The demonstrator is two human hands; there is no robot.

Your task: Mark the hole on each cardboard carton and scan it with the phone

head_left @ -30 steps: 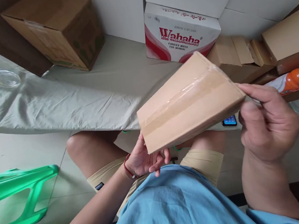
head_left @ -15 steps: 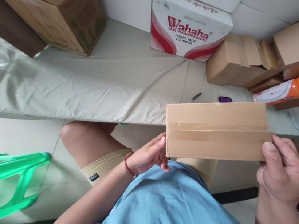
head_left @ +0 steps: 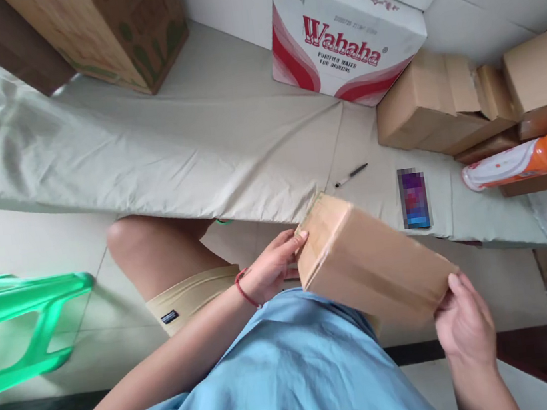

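Observation:
A taped brown cardboard box (head_left: 371, 259) is held tilted above my lap, its right end lower than its left. My left hand (head_left: 274, 265) grips the near left end, thumb on top and the other fingers partly hidden behind it. At the right end, my right hand (head_left: 464, 314) clasps the corner with its thumb along the edge; the fingers beneath are mostly out of sight. Just beyond the box, a black pen (head_left: 351, 175) and a phone (head_left: 414, 198) with a blurred-out screen lie on the cloth-covered surface (head_left: 225, 144).
A white and red Wahaha carton (head_left: 347, 40) stands against the wall. Cardboard boxes (head_left: 441, 102) and an orange-and-white bottle (head_left: 529, 158) sit at the right. A larger carton (head_left: 115, 37) is at the back left. A green plastic stool (head_left: 42, 329) stands on the floor at left.
The box has turned, its right end swinging down and toward me, so its left end face now shows. My right hand has moved left with it. The pen and phone are now uncovered.

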